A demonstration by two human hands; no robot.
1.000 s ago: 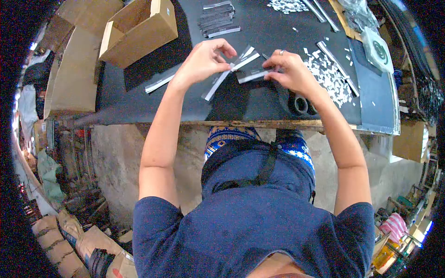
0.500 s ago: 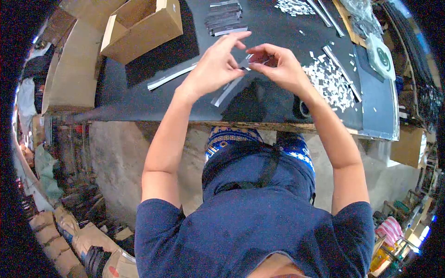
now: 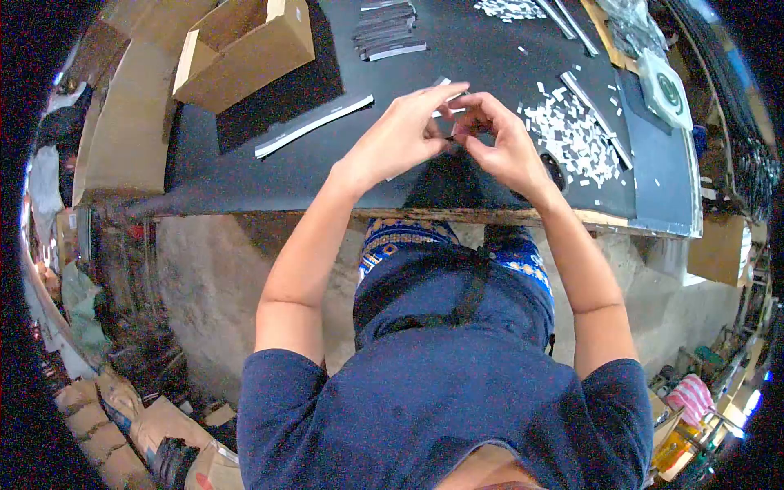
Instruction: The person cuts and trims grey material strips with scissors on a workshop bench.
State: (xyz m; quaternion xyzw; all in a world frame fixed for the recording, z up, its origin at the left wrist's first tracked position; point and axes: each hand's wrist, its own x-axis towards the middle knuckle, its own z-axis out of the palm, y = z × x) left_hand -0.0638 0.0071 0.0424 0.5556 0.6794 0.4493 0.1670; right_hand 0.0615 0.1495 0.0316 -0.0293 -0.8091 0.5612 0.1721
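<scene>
My left hand (image 3: 400,135) and my right hand (image 3: 502,140) meet over the dark tabletop (image 3: 327,175), thumbs and index fingers pinched close together. Whatever small piece lies between the fingertips is too hidden to make out. Under the hands lies a grey-and-white strip, mostly covered by my left hand. Another such strip (image 3: 314,126) rests to the left of my left hand. Beside my right hand spreads a pile of small white and dark rectangular pieces (image 3: 576,135). A dark ring-shaped object (image 3: 554,170) sits partly behind my right wrist.
An open cardboard box (image 3: 253,61) stands at the back left. A stack of dark strips (image 3: 385,31) lies at the back, with a second heap of white pieces (image 3: 510,9) further right. A long strip (image 3: 596,121) crosses the pile. A clear plastic lid (image 3: 663,88) is at the right edge.
Both hands have moved slightly right and toward me, and their fingertips have come closer together. The small pale piece seen between them before is now hidden. The view has shifted a little.
</scene>
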